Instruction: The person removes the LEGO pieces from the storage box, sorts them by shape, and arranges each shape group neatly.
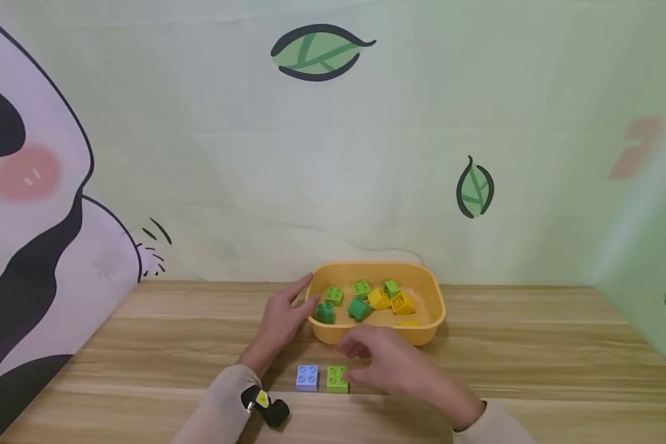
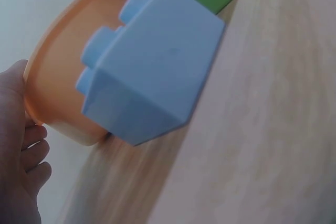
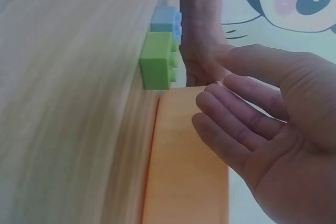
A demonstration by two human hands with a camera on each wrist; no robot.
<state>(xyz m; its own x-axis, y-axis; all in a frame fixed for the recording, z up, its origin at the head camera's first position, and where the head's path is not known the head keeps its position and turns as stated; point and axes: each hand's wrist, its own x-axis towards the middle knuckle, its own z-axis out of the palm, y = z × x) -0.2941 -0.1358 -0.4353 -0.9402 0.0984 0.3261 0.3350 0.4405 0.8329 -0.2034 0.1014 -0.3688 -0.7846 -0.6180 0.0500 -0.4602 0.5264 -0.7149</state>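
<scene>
An orange-yellow plastic basin (image 1: pixel 422 334) sits on the wooden table. My left hand (image 1: pixel 280 320) grips its left end, thumb over the rim and the other fingers along the outside wall. Over the table in front of the basin is my right hand (image 1: pixel 391 364), fingers loosely bent and nothing in them. Its thumb overlaps a light green toy brick (image 1: pixel 337 380) in the head view; the right wrist view shows that hand (image 3: pixel 278 114) apart from the brick. Left of the green brick stands a light blue brick (image 1: pixel 307 378), studs up, which looms large in the left wrist view.
Inside the basin lie several bricks: light green ones (image 1: pixel 334 296), dark green ones (image 1: pixel 359 309) and yellow ones (image 1: pixel 402 303). A printed cloth (image 1: pixel 227 154) with a panda and leaves hangs behind the table (image 1: pixel 533 351). A small black device (image 1: pixel 266 407) is strapped to the left wrist.
</scene>
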